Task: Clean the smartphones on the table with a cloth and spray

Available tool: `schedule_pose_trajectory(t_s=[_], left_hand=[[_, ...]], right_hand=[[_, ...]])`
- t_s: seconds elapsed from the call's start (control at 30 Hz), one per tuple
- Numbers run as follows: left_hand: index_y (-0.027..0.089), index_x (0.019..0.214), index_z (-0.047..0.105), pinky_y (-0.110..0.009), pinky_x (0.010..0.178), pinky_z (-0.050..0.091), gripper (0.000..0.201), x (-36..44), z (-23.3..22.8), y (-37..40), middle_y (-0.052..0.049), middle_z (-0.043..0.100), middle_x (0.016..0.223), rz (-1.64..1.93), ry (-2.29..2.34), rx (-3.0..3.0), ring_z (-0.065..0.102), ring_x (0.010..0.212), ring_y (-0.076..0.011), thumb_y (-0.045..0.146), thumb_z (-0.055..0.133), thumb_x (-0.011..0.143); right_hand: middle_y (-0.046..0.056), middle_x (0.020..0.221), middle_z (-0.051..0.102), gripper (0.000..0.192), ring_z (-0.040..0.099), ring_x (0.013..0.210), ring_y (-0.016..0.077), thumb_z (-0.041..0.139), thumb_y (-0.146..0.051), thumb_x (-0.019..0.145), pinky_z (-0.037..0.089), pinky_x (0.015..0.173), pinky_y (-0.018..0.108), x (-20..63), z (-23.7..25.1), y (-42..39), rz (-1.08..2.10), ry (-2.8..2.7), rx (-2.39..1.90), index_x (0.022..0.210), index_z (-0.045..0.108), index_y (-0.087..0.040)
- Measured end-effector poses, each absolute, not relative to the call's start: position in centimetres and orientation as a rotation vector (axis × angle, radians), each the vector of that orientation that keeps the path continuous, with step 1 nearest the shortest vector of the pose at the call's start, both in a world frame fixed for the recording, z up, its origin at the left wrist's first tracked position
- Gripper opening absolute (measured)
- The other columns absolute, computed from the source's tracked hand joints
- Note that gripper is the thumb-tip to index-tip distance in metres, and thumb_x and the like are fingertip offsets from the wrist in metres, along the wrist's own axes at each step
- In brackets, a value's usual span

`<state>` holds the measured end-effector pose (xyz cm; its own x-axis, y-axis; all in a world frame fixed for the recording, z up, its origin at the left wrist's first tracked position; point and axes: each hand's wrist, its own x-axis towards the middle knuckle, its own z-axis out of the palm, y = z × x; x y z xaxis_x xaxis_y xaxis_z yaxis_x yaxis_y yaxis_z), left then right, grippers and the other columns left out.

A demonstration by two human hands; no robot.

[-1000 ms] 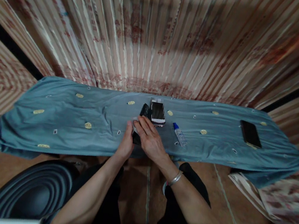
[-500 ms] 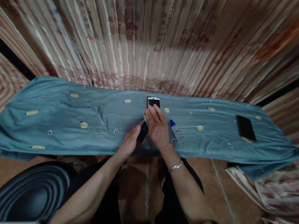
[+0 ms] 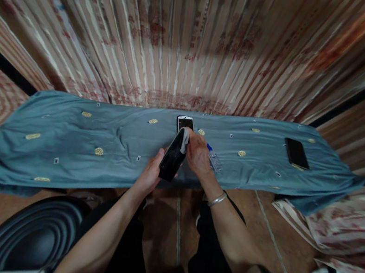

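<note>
My left hand (image 3: 151,169) is wrapped round the lower part of a black phone (image 3: 171,162), which is tilted up above the front of the cloth-covered table (image 3: 121,144). With its fingers pinched together, my right hand (image 3: 198,154) presses a small grey wiping cloth (image 3: 185,138) to the upper right edge of that phone. A white-framed phone (image 3: 185,122) lies just behind, its lower part hidden by the held phone and my fingers. Beside my right hand a clear bottle with a blue cap (image 3: 214,160) lies on its side.
Another dark phone (image 3: 297,153) lies toward the table's right end. A striped curtain (image 3: 168,58) hangs behind the table. Below on the left stands a round black ribbed object (image 3: 30,237), near my legs.
My left hand has tilted the black phone up, so more of its face shows. My right hand, with the cloth, has moved off the white-framed phone to the black phone's upper edge.
</note>
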<state>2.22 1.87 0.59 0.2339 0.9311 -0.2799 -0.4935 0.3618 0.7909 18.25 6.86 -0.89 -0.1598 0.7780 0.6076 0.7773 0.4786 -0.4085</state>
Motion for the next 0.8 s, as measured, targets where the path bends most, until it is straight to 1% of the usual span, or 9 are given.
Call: schedule_pose_trajectory(t_s=[0.1, 0.27, 0.37, 0.47, 0.57, 0.67, 0.73, 0.8], left_hand=[[0.016, 0.115, 0.069, -0.035, 0.082, 0.058, 0.038, 2.0, 0.5, 2.0, -0.012, 0.076, 0.100, 1.060, 0.805, 0.604, 0.071, 0.099, -0.0241, 0.040, 0.046, 0.095], [0.018, 0.123, 0.063, -0.040, 0.085, 0.058, 0.038, 2.1, 0.4, 2.2, -0.012, 0.075, 0.107, 1.037, 0.756, 0.521, 0.070, 0.102, -0.0255, 0.038, 0.049, 0.094], [0.015, 0.121, 0.064, -0.042, 0.087, 0.057, 0.039, 2.3, 0.8, 2.2, -0.013, 0.074, 0.109, 1.029, 0.774, 0.486, 0.069, 0.105, -0.0271, 0.038, 0.045, 0.096], [0.012, 0.116, 0.066, -0.046, 0.090, 0.055, 0.041, 2.5, 0.9, 2.4, -0.015, 0.073, 0.110, 1.009, 0.754, 0.425, 0.067, 0.109, -0.0287, 0.039, 0.042, 0.097], [0.014, 0.118, 0.065, -0.049, 0.093, 0.054, 0.042, 2.7, 0.5, 2.6, -0.015, 0.072, 0.114, 1.002, 0.727, 0.343, 0.065, 0.113, -0.0296, 0.040, 0.041, 0.097], [0.017, 0.126, 0.061, -0.051, 0.096, 0.053, 0.040, 2.8, -0.1, 3.0, -0.013, 0.071, 0.118, 1.051, 0.759, 0.286, 0.063, 0.116, -0.0291, 0.038, 0.044, 0.095], [0.018, 0.129, 0.059, -0.050, 0.098, 0.052, 0.041, 2.9, -0.3, 3.2, -0.011, 0.071, 0.119, 1.096, 0.781, 0.272, 0.063, 0.116, -0.0286, 0.037, 0.047, 0.094], [0.016, 0.131, 0.058, -0.045, 0.099, 0.052, 0.044, 3.0, -0.2, 3.5, -0.012, 0.071, 0.118, 1.139, 0.783, 0.258, 0.063, 0.116, -0.0280, 0.036, 0.048, 0.094]], right_hand=[[0.017, 0.117, 0.067, 0.046, 0.059, 0.110, 0.0275, 0.033, -0.014, 0.092, 0.044, 0.101, 0.044, 18.6, -1.0, 6.8, 0.023, -1.910, -1.298, 0.134, 0.052, -0.010], [0.013, 0.107, 0.069, 0.041, 0.062, 0.097, 0.0253, 0.034, -0.020, 0.094, 0.047, 0.089, 0.037, 18.6, -1.2, 6.9, 0.155, -1.737, -1.342, 0.125, 0.059, -0.014], [0.007, 0.089, 0.070, 0.036, 0.062, 0.080, 0.0211, 0.037, -0.026, 0.093, 0.048, 0.076, 0.030, 18.6, -1.4, 7.3, 0.322, -1.562, -1.346, 0.115, 0.063, -0.016], [0.001, 0.073, 0.064, 0.029, 0.056, 0.067, 0.0170, 0.042, -0.029, 0.090, 0.044, 0.064, 0.025, 18.5, -1.7, 7.8, 0.491, -1.432, -1.303, 0.098, 0.067, -0.017], [-0.001, 0.067, 0.059, 0.023, 0.052, 0.065, 0.0148, 0.046, -0.029, 0.087, 0.040, 0.061, 0.023, 18.2, -2.2, 8.2, 0.610, -1.329, -1.263, 0.084, 0.066, -0.018], [-0.003, 0.064, 0.055, 0.021, 0.049, 0.062, 0.0133, 0.047, -0.031, 0.084, 0.039, 0.059, 0.023, 17.6, -2.7, 8.2, 0.674, -1.270, -1.249, 0.075, 0.061, -0.019], [-0.003, 0.061, 0.051, 0.022, 0.046, 0.060, 0.0126, 0.048, -0.034, 0.083, 0.036, 0.058, 0.023, 17.2, -2.9, 8.0, 0.683, -1.279, -1.253, 0.068, 0.056, -0.020], [-0.004, 0.059, 0.048, 0.025, 0.044, 0.059, 0.0126, 0.048, -0.038, 0.082, 0.034, 0.056, 0.024, 16.8, -3.0, 7.7, 0.691, -1.307, -1.255, 0.064, 0.051, -0.021]])
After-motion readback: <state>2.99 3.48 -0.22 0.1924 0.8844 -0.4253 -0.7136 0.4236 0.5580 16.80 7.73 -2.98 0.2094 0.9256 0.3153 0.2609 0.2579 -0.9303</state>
